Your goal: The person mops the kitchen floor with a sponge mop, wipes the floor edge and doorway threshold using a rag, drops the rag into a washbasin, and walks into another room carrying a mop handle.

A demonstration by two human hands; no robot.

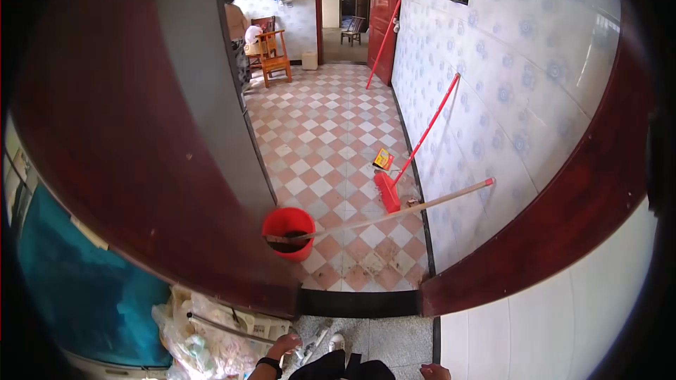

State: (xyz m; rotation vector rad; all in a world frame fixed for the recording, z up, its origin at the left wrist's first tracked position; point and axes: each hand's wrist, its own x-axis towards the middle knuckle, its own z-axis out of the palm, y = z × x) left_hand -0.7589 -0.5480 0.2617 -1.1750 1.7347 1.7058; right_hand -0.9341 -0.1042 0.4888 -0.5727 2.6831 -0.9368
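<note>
Low in the view, my left hand point(286, 344), with a dark band at the wrist, is beside a dark rod point(229, 329) and a bag of clear plastic point(201, 345); its fingers are too small and blurred to read. My right hand point(435, 371) shows only in part at the bottom edge, near the white tiled wall point(521, 331), its fingers mostly hidden. Beyond the doorway stands a red bucket point(288, 218) with a long wooden handle point(436, 202) slanting from it to the wall. A red broom point(386, 192) leans there beside a yellow and red packet point(383, 159).
A dark raised sill point(359, 304) crosses the doorway between dark red frames. Dirt point(377, 260) lies on the checkered floor. Farther back are a wooden chair point(273, 58), a person point(235, 21), a red pole point(384, 43) and a red door point(385, 14).
</note>
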